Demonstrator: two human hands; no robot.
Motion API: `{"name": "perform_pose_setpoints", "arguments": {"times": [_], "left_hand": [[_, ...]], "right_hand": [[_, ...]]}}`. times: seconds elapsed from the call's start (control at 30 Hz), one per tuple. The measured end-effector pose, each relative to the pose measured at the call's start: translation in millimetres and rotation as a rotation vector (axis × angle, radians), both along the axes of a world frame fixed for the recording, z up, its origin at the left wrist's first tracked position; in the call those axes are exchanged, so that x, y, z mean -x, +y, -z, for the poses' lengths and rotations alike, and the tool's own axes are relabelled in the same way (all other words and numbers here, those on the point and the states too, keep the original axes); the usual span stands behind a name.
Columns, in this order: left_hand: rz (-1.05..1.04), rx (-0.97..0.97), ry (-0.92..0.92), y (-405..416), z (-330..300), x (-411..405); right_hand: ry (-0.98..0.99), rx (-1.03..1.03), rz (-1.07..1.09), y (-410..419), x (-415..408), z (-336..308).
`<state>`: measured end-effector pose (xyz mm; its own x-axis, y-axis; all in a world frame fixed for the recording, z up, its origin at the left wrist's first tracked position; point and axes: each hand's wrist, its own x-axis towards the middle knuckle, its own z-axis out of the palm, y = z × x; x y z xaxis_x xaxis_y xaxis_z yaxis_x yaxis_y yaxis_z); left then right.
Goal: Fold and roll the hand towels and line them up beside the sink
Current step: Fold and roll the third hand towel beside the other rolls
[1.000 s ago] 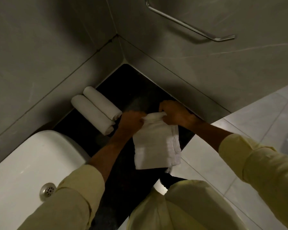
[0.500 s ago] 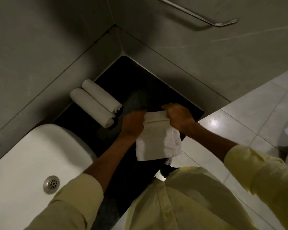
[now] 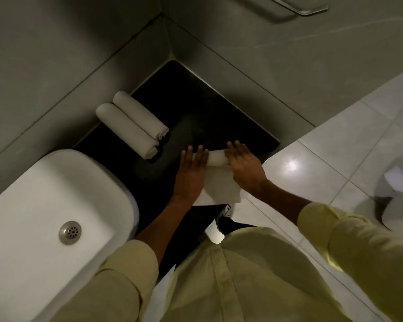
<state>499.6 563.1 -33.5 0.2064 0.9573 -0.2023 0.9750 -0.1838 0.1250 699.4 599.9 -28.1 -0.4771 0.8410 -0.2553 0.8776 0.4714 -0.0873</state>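
A white hand towel point(image 3: 219, 182) lies on the black counter point(image 3: 196, 108), its far end wound into a roll point(image 3: 215, 158). My left hand point(image 3: 191, 173) and my right hand point(image 3: 244, 166) press flat on that roll, fingers stretched forward, one at each end. The towel's unrolled part reaches back to the counter's front edge. Two finished rolled towels point(image 3: 130, 124) lie side by side against the wall, just behind the white sink point(image 3: 56, 194).
Grey tiled walls meet in a corner behind the counter. A metal towel bar point(image 3: 298, 9) hangs on the right wall. White floor tiles point(image 3: 335, 140) spread to the right, with a toilet point(image 3: 396, 194) at the far right edge.
The roll at the towel's far end has grown and the flat part has shortened. My hands went from pinching the end with curled fingers to pressing flat on the roll.
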Motion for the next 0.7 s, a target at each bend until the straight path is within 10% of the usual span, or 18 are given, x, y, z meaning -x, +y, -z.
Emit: {"name": "perform_pose_setpoints", "arguments": {"times": [0.33,0.57,0.7], "left_hand": [[-0.007,-0.063,-0.047,-42,-31,-3],[0.116,0.545,-0.055,35,-49,2],[0.131,0.464,-0.073,24,-40,-1]], "right_hand": [[0.287,-0.049,0.129,-36,-7,-18],[-0.034,0.487,0.160,30,13,-40],[-0.030,0.429,0.090,12,12,-38]]}}
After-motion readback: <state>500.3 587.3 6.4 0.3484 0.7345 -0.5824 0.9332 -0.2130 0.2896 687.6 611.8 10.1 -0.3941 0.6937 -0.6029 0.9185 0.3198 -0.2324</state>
